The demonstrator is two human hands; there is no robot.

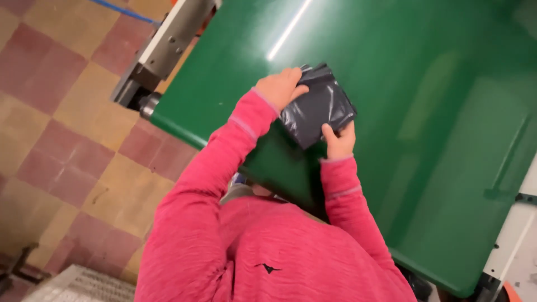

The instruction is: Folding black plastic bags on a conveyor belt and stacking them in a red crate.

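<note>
Both hands grip a dark plastic bag (318, 106) on the green table (425, 112) — left hand (281, 88) pressing its top edge; right hand (339, 141) pinching its lower corner.

Head cam, tilted, looks down, close on green table (436, 140).

one dark plastic bag (319, 106), two hands (282, 86), one green table (436, 112)

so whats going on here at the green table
A person in a pink long-sleeved top is handling a dark grey plastic bag that lies flat on a green conveyor belt. The left hand presses on the bag's upper left edge, while the right hand grips its lower corner, thumb on top. The bag looks folded into a rough square. A metal roller frame sits at the belt's end, above a checkered tile floor.
</note>
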